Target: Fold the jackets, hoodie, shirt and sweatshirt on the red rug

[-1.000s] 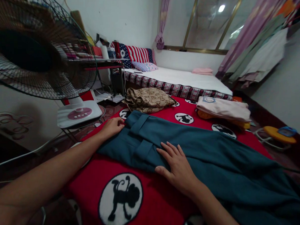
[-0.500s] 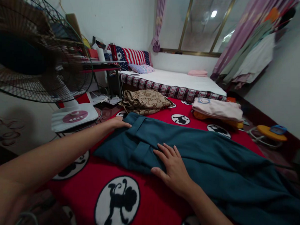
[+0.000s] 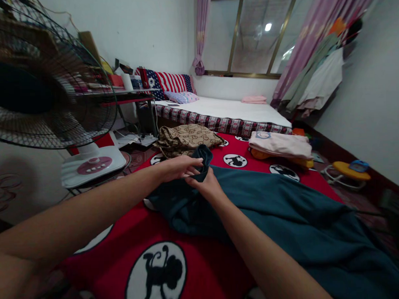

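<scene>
A pair of dark teal trousers (image 3: 286,212) lies spread over a red blanket (image 3: 203,271) printed with black monkey circles. The waistband end is lifted off the blanket and bunched between both hands. My left hand (image 3: 177,167) pinches the raised fabric from the left. My right hand (image 3: 205,184) grips the same bunched end from below, touching the left hand. The trouser legs trail away to the lower right.
A standing fan (image 3: 37,89) with a white base (image 3: 92,164) is close on the left. A brown patterned garment (image 3: 186,139) and a folded pink garment (image 3: 279,144) lie further back on the blanket. A low bed (image 3: 231,111) and a cluttered desk (image 3: 128,93) stand behind.
Both hands left their flat places on the trousers and came together at the waistband, lifting and bunching it. The camera view shifted slightly left.
</scene>
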### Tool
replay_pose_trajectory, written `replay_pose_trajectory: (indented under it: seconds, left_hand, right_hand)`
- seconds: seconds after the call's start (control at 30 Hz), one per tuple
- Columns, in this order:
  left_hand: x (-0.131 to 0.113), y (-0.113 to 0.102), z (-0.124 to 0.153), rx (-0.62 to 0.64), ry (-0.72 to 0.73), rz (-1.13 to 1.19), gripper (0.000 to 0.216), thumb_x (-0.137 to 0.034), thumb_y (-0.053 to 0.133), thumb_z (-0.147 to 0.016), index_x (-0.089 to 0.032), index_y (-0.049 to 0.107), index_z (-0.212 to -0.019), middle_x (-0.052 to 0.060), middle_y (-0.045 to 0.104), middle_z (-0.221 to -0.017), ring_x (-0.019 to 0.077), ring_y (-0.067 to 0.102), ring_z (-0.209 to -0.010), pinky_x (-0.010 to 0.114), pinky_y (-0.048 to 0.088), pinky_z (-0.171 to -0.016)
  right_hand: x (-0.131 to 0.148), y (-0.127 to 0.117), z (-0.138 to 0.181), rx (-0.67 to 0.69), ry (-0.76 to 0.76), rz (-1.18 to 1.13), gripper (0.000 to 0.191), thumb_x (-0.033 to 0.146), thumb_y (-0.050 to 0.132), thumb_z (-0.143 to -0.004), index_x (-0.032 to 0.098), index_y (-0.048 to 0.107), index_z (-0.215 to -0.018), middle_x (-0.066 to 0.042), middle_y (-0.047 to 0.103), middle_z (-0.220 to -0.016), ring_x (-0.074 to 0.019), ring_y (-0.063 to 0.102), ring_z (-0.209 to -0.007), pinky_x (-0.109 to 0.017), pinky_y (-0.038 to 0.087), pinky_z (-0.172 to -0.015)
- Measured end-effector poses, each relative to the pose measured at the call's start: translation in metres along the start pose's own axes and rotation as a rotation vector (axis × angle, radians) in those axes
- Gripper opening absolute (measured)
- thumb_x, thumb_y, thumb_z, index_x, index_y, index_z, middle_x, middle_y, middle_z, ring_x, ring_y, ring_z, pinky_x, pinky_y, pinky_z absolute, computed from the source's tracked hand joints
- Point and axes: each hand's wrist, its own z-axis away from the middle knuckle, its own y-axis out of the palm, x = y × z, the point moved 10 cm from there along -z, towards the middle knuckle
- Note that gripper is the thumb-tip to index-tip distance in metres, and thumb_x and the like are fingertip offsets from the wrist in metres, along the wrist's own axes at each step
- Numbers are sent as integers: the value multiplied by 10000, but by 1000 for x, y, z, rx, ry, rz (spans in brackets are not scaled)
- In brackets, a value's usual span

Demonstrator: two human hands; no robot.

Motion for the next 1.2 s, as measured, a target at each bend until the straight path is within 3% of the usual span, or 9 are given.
replay_pose_trajectory:
  seconds: [0.1,0.23,0.37,0.5,0.67,0.8,0.93,1.03,1.2]
  left_hand:
    - [-8,-11,5,-9,69,-49,730,-679,674,-637,-152,676,-1142,123,731,-1023,238,681,-909,298,501,-738]
    - [-5,-85,15,-397,200,-421,571,-614,672,-646,-169,724,-999,106,740,-976,269,668,-922,301,491,-725]
    - [50,-136,20,-483,-30,-711,438,-622,705,-576,-191,699,-652,86,705,-657,248,668,-712,277,472,-627]
    - [110,-129,36,-187,-302,-548,517,-690,709,-551,-178,634,-533,91,647,-525,193,602,-489,258,433,-484]
    - [118,-97,59,98,-255,-495,414,-539,774,-555,-210,695,-792,49,701,-639,203,635,-538,253,444,-481]
    - [78,-101,57,-153,60,-599,250,-440,623,-714,-203,685,-765,26,690,-669,195,650,-626,269,499,-602]
    - [27,-110,74,-602,476,-624,302,-370,557,-784,-201,675,-1005,77,677,-1072,221,638,-987,314,485,-907]
    - [44,-116,69,-744,359,-617,542,-429,645,-732,-188,581,-1214,98,655,-1099,218,661,-869,335,505,-852]
    - [98,-94,44,-462,-20,-424,629,-724,535,-723,-168,681,-977,66,698,-790,259,668,-785,284,504,-603]
  right_hand:
    - [-13,-6,-2,-87,66,120,599,291,718,-641,187,513,-1194,-101,675,-1139,-262,645,-1044,-375,512,-860]
    - [-14,-8,4,-123,71,258,444,291,637,-696,183,548,-1118,-118,694,-1085,-272,654,-1011,-383,498,-860]
    - [-8,-5,13,-148,68,358,491,369,598,-747,187,531,-1198,-145,693,-1094,-315,654,-1020,-416,495,-847]
    - [-9,-3,18,-155,53,358,523,378,565,-780,171,508,-1256,-157,688,-1110,-330,644,-1051,-422,487,-862]
    - [-14,-5,18,-190,46,323,473,360,576,-765,177,542,-1200,-151,697,-1082,-323,645,-1036,-416,488,-860]
    - [-17,-7,18,-227,6,178,385,319,585,-739,216,583,-1110,-94,710,-1045,-278,653,-976,-395,495,-860]
    - [-21,-12,19,-286,-68,3,313,300,569,-738,217,593,-1039,-69,709,-1029,-243,646,-954,-375,492,-881]
    - [-24,-13,18,-294,-113,-97,288,296,563,-741,192,573,-1010,-76,703,-1021,-224,649,-935,-346,494,-880]
    - [-22,-15,19,-286,-136,-203,289,283,546,-769,176,540,-1037,-82,694,-1042,-201,651,-956,-308,497,-877]
